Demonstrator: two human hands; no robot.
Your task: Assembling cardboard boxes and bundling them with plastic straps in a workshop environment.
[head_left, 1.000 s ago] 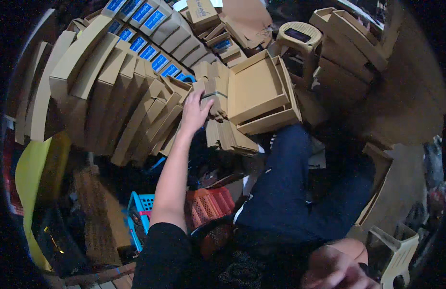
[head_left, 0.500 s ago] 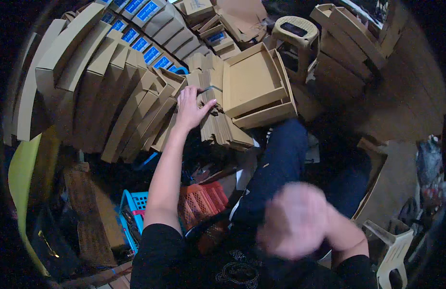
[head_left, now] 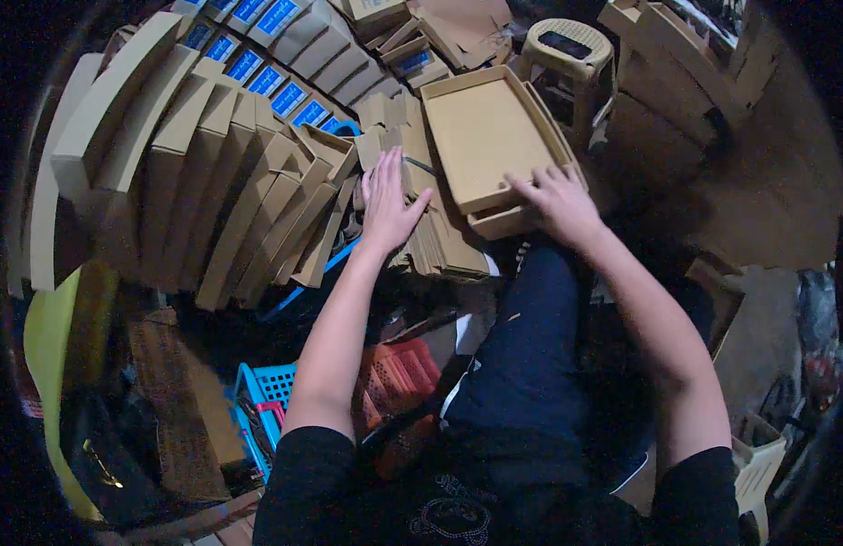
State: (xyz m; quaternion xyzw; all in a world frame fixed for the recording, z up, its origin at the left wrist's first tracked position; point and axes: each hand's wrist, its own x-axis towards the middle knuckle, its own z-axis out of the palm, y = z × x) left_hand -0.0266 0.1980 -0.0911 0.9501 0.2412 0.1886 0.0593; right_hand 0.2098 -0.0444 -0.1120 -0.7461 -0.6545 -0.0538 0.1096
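Observation:
My left hand [head_left: 391, 205] lies open, fingers spread, on a bundle of flat cardboard pieces [head_left: 447, 238] with a dark strap [head_left: 419, 165] across it. To its right, a shallow brown cardboard tray [head_left: 490, 136] rests tilted on another cardboard tray [head_left: 508, 221], whose front and right walls show below it. My right hand [head_left: 560, 205] is closed over the near right corner of the upper tray, fingertips inside its rim. The thumb's underside is hidden.
Folded cardboard boxes [head_left: 180, 136] stand in a row at left, with blue-labelled boxes [head_left: 280, 96] behind. A beige stool [head_left: 572, 50] holding a phone [head_left: 564, 43] is beyond the trays. Blue [head_left: 274, 387] and orange [head_left: 399, 382] baskets sit near my left arm.
My right hand has moved from near my body up to the trays and taken the upper tray's near edge. The upper tray sits shifted on the lower one. My left hand stays on the bundle.

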